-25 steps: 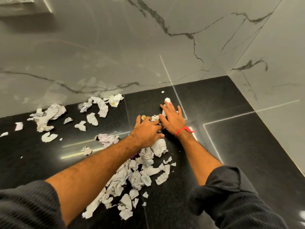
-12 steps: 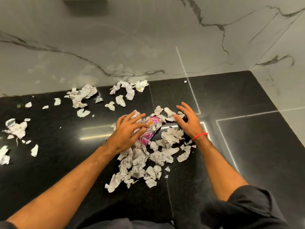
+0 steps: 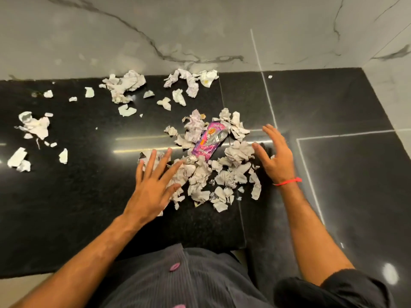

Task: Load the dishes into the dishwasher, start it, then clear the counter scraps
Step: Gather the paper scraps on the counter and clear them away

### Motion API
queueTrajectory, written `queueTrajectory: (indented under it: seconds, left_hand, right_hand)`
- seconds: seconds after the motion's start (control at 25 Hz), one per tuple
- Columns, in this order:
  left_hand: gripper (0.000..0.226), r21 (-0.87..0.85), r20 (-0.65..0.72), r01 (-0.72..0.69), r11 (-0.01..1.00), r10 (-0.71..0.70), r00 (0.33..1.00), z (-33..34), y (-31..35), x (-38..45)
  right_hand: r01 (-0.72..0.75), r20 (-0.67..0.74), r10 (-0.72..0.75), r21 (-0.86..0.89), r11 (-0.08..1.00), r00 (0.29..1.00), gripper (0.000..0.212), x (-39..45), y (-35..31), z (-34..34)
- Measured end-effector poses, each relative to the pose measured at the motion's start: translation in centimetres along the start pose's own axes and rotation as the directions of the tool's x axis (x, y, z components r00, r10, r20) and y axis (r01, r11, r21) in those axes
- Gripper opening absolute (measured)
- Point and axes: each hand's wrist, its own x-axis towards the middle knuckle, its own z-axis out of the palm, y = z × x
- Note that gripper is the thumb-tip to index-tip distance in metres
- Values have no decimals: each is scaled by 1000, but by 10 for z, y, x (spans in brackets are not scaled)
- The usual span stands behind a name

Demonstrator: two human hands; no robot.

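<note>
Looking down at a glossy black counter (image 3: 66, 218) backed by a grey-veined marble wall (image 3: 200, 30).

Far left: lying scattered, small white paper scraps (image 3: 33, 126), well apart from the rest. Further right, near the wall: sitting in two loose clusters, larger crumpled paper pieces (image 3: 124, 84).

Centre: spreading flat over the left edge of the main pile, the left hand (image 3: 153, 185), fingers (image 3: 163, 162) straight and fanned wide, gripping nothing, fingertips touching the nearest scraps. Between both hands: heaping together, the main pile of torn paper (image 3: 209, 172), white to pale grey, creased and ragged, with a shiny pink and purple foil wrapper (image 3: 208, 141) lying on top, partly torn open to silver.

Right: hovering just beside the pile, the right hand (image 3: 275, 158), palm turned inward, fingers relaxed and slightly bent, holding nothing; whether touching the counter, hard to tell. Circling that wrist, a red thread (image 3: 288, 181).

Likely handling: very light, soft, easily crushed and easily blown or flicked away; wrapper slippery and crinkly. Best taken by cupping both palms in from the pile's outer edges and scooping underneath, rather than pinching single bits.
</note>
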Motion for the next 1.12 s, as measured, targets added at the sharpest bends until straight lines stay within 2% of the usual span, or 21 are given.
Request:
queueTrajectory:
  seconds: [0.08,0.16,0.32,0.52,0.68,0.76,0.8,0.88,0.96,1.0,1.12]
  left_hand:
    - [61,42,-39,-47,998,48,998,3,0,-11]
    - [70,90,13,-78,993,77,997,13,6,-25]
    - [89,115,123,-3,993,-12,992,25,13,-23]
    - [90,90,97,40,995,-49,994,24,12,-10]
    - [92,-20,-24,164,986,-165,986,12,0,-24]
    - [88,-60,-70,180,982,-184,981,8,-1,-38]
    - [85,-57,-82,186,981,-191,978,7,0,-46]
    - [72,-51,-92,200,979,-204,975,5,6,-56]
    - [53,-106,-104,134,985,-145,984,6,16,-61]
    - [44,-154,-88,57,986,-71,994,7,23,-61]
    - [34,-221,31,-107,969,117,993,14,42,-55]
  right_hand:
    - [-24,39,30,-145,989,999,79,-27,12,-16]
    - [-75,134,117,-283,956,984,95,-59,16,-11]
    - [36,265,101,-467,884,959,102,-84,-11,42]
    - [89,258,19,-399,913,966,82,-89,-69,117]
    - [87,203,-64,-105,991,977,71,-95,-72,113]
    - [237,190,-208,-142,961,959,52,-104,-58,89]
    - [348,219,-309,-170,922,925,39,-111,-49,77]
    - [545,358,-473,-134,828,805,23,-130,-35,59]
    - [615,485,-510,-75,785,710,17,-147,-28,56]
    - [616,507,-497,-86,783,704,17,-151,-28,60]
    - [564,476,-441,-149,812,761,22,-136,-44,81]
